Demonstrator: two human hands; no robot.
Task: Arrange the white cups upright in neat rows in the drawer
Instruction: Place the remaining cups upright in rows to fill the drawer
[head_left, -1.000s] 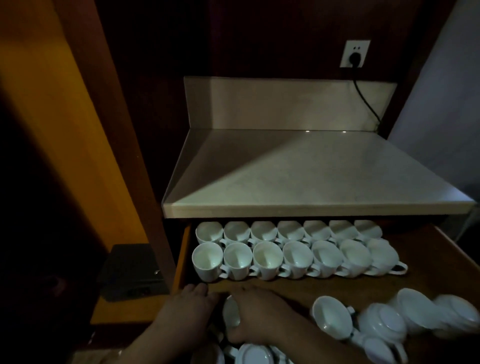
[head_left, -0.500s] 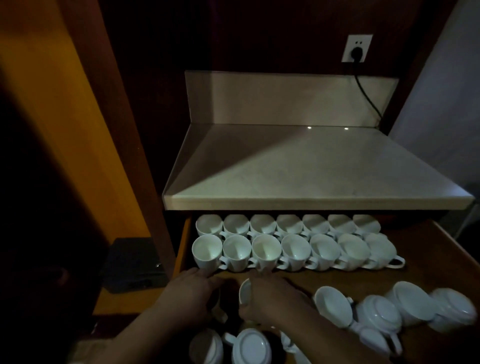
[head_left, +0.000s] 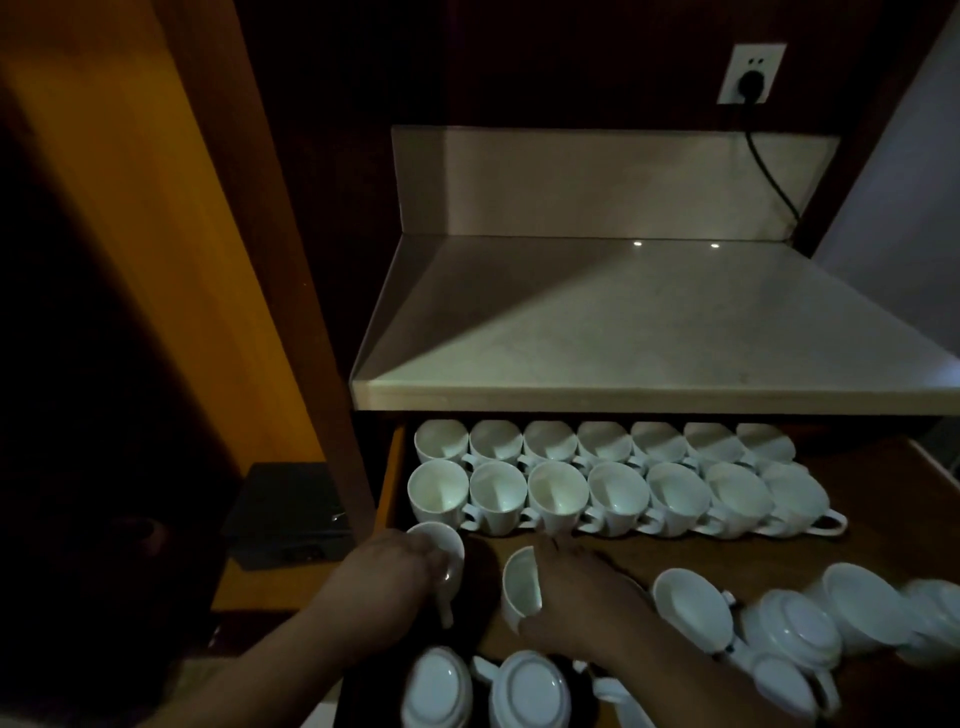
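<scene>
Two rows of white cups (head_left: 608, 478) stand upright at the back of the open drawer (head_left: 883, 540), seven per row, rims touching, the rear row partly under the countertop (head_left: 649, 332). In front of them, the left hand (head_left: 382, 587) is closed around one cup (head_left: 441, 551) near the drawer's left wall. The right hand (head_left: 576, 592) grips a second cup (head_left: 519, 584), tilted. Loose cups (head_left: 795, 618) lie unsorted along the drawer's front, several overturned. A wall socket (head_left: 751, 73) sits above.
</scene>
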